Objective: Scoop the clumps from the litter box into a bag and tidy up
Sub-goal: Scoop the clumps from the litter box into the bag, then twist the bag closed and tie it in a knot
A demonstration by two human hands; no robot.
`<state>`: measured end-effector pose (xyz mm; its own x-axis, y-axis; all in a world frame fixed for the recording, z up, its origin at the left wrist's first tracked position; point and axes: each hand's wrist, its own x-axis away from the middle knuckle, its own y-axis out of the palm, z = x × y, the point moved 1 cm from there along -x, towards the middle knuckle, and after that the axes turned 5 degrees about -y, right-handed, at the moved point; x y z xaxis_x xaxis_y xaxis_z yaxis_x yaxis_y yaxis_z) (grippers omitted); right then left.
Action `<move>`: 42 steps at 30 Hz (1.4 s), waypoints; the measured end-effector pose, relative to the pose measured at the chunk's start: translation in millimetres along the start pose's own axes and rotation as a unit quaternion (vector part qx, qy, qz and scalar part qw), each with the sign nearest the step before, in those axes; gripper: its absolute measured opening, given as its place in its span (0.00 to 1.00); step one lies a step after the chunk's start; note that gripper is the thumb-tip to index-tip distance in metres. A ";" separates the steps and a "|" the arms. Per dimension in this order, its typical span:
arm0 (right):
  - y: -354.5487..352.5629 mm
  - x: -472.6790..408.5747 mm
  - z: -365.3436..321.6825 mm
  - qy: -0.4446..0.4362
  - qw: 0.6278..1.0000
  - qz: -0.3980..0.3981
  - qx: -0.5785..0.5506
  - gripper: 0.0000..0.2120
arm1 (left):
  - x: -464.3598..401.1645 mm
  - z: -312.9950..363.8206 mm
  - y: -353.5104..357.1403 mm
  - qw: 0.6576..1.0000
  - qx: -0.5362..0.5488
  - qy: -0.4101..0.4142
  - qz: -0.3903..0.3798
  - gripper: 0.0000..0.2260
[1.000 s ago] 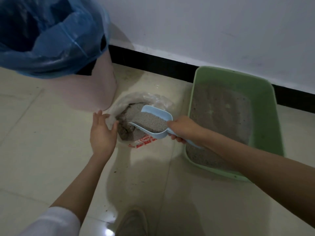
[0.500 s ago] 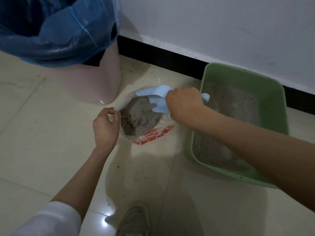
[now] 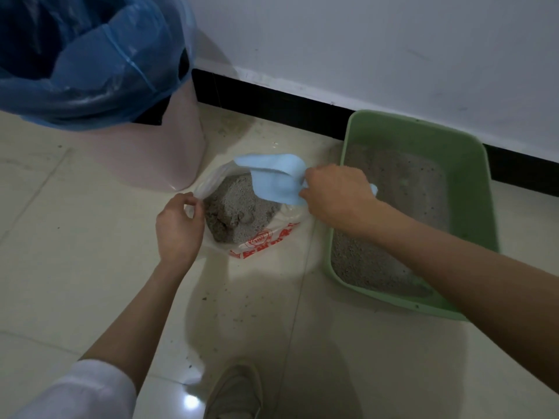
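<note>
Pink bin (image 3: pixel 157 158) with blue liner (image 3: pixel 90 55) by the white wall (image 3: pixel 363 40); shoe (image 3: pixel 234 394) on tiled floor (image 3: pixel 75 237).

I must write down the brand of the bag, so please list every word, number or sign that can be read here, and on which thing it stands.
Clear plastic bag, lower edge: red print with a round emblem; too blurred to read, so no word can be quoted.
Blue scoop, green litter box, pink bin and its blue liner: no text visible.
</note>
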<state>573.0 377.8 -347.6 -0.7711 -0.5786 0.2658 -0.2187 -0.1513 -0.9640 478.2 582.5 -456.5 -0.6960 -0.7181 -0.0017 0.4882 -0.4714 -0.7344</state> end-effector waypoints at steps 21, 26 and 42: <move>107.8 206.3 229.0 0.490 0.652 0.320 -0.482 0.28 | 116.6 125.8 120.1 0.833 -0.303 0.366 -0.283 0.29; 175.0 231.1 242.9 0.545 0.658 0.236 -0.463 0.27 | 119.3 119.8 128.8 0.857 -0.307 0.329 -0.252 0.29; 184.2 220.7 255.0 0.543 0.666 0.204 -0.469 0.26 | 121.0 122.5 131.3 0.852 -0.332 0.330 -0.232 0.30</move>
<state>515.1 17.9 -469.0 -0.7464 0.5801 0.3263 0.2567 0.7032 -0.6630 522.5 370.9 -470.0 -0.9847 0.0152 0.1736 -0.1743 -0.0745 -0.9819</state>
